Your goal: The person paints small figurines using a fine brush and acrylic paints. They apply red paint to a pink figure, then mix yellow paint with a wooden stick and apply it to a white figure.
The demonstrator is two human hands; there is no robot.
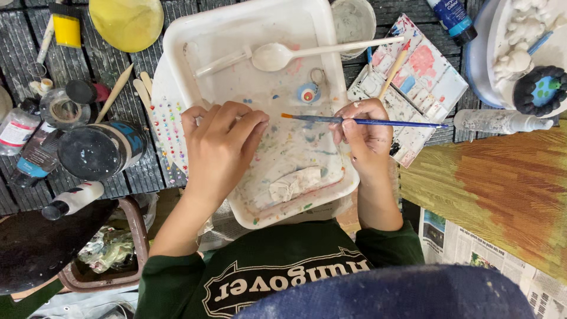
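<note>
My right hand point(367, 137) grips a thin blue-handled paintbrush point(407, 123) that lies level, its orange-tipped bristles pointing left over a white paint-speckled tray point(183, 41). My left hand point(221, 147) is curled, palm down, over the tray's left part; what lies under its fingers is hidden. Just above the brush tip a small round blue-and-orange charm on a keyring point(308, 92) rests in the tray. A white plastic spoon point(277, 55) lies across the tray's far end, and a crumpled stained tissue point(293, 184) sits near its front edge.
A paint palette point(434, 82) with a brush on it lies right of the tray. A white glue bottle point(499, 121), a blue paint tube point(453, 16) and a plate of white figures point(525, 41) stand far right. Jars, bottles, tape and wooden sticks point(115, 91) crowd the left.
</note>
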